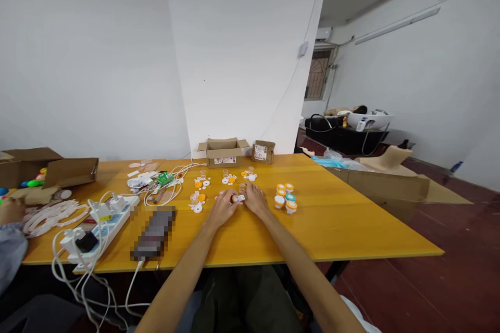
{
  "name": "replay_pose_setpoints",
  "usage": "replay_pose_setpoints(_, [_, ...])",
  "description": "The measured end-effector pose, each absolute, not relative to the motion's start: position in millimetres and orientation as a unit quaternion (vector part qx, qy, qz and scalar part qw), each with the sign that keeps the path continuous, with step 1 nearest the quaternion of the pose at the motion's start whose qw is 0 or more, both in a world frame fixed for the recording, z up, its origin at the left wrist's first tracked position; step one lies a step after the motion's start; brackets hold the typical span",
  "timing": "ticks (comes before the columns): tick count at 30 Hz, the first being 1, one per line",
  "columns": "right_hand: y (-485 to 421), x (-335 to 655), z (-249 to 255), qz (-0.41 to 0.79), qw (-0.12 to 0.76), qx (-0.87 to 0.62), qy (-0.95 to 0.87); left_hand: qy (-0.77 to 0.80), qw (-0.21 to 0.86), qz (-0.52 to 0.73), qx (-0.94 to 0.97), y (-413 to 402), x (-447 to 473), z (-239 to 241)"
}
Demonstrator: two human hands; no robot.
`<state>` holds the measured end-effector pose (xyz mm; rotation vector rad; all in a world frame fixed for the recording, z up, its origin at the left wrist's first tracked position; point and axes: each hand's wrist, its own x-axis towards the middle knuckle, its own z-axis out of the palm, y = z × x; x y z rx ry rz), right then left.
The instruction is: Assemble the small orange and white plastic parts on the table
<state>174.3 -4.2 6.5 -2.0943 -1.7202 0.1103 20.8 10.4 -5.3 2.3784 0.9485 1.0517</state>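
My left hand is closed at the middle of the table. Its fingertips pinch a small white plastic piece with dark holes, with a bit of orange beside it. Close by on the right, my right hand is bent down with its fingers curled; what they hold is too small and covered to make out. Orange and white round plastic parts lie left of my hands, and more small parts lie beyond them. Several small clear jars with orange, white and teal lids stand together to the right.
An open cardboard box and a smaller box stand at the back. A power strip with white cables and a phone-like, blurred-out device lie left. Another person's hand is at far left by a box of coloured balls.
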Motion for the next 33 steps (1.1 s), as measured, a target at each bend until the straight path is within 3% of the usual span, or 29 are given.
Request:
replay_pose_setpoints(14, [-29,171,-4,-0.114,0.198,-0.741,-0.631,0.332,0.196,0.364,0.847,11,21,-8])
replay_pose_setpoints(19, [-28,189,-8,-0.135,0.203,-0.725,-0.644,0.331,0.194,0.367,0.848,9,22,-6])
replay_pose_setpoints(27, [-5,242,-28,-0.11,0.294,-0.708,-0.633,0.328,0.192,0.357,0.853,11,22,-9])
replay_pose_setpoints(33, [-10,268,-38,-0.149,0.277,-0.752,-0.579,0.313,0.18,0.355,0.863,10,23,-9])
